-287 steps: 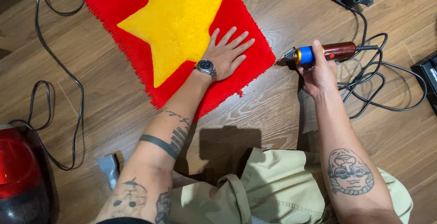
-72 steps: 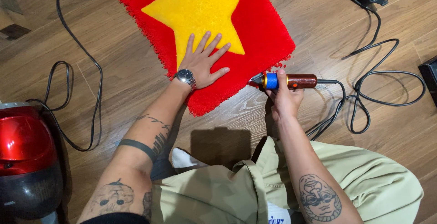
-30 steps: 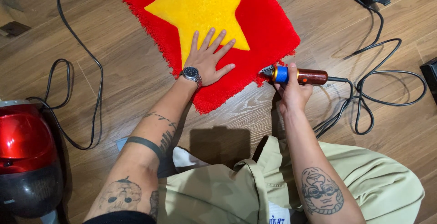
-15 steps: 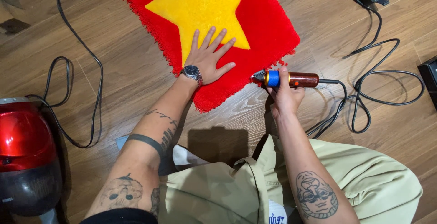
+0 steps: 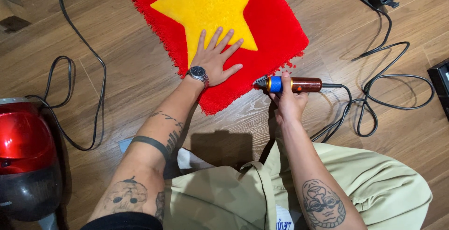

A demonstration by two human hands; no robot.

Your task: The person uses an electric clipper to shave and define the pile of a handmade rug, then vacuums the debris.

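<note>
five splayed left fingers (image 5: 220, 40) on rug (image 5: 280, 33) — right fingers (image 5: 286, 94) around trimmer (image 5: 292, 84)

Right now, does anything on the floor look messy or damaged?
Small red fibre bits lie loose on the wood floor beside the red rug, near the trimmer in the right hand. Black cables lie in tangled loops.
</note>
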